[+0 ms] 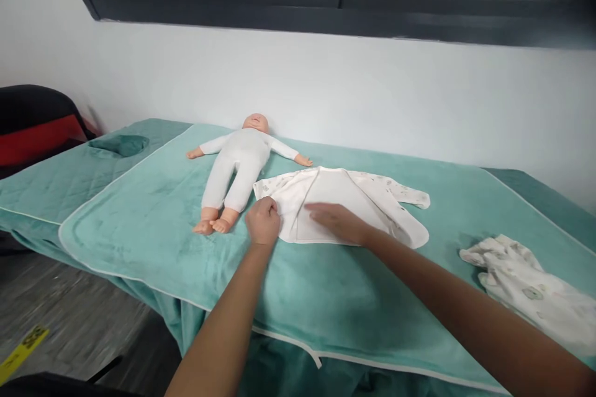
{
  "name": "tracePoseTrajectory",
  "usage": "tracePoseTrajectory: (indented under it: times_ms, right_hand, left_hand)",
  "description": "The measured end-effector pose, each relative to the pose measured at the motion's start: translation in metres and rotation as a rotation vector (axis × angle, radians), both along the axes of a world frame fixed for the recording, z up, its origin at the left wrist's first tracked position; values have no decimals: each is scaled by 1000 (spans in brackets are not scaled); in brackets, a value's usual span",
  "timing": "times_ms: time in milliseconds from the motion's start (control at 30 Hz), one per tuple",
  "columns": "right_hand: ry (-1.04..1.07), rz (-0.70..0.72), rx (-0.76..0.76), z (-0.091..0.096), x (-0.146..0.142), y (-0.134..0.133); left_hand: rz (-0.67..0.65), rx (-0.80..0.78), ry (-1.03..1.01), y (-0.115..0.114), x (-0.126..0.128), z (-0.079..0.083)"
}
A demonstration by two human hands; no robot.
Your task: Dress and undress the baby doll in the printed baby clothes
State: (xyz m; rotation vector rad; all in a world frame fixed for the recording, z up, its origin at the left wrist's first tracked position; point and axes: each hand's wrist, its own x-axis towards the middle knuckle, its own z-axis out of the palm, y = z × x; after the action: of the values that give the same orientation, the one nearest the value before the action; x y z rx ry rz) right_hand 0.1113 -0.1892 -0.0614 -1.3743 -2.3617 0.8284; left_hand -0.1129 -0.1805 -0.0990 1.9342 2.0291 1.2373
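Note:
A white patterned baby shirt (326,192) lies spread on the teal cover, its front opened out and one sleeve stretching to the right. At its left edge my left hand (263,221) is closed, with the fabric at its fingers. My right hand (338,221) is flat over the middle of the shirt, fingers stretched out and slightly blurred; whether it presses on the cloth I cannot tell. Just left of the shirt a baby doll (239,158) in a white body lies on its back, arms spread, head toward the wall.
A teal padded cover (139,217) lies over the bed, which stands against a white wall (326,87). More white printed baby clothing (535,288) is bunched at the right. A face hole (120,144) and a red and black chair (37,136) are at the left.

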Motion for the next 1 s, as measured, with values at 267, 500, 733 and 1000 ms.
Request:
tracePoseTrajectory:
  times_ms: [267, 500, 733, 1000]
  right_hand:
    - [-287, 22, 234, -4, -20, 53]
    - [19, -405, 181, 37, -41, 154]
    - [121, -353, 65, 34, -136, 280]
    - [108, -53, -175, 46, -162, 325]
  left_hand:
    - [-106, 35, -30, -10, -3, 1]
    - [-51, 15, 324, -31, -41, 47]
    - [216, -443, 469, -35, -93, 62]
    - [287, -751, 398, -20, -92, 73]
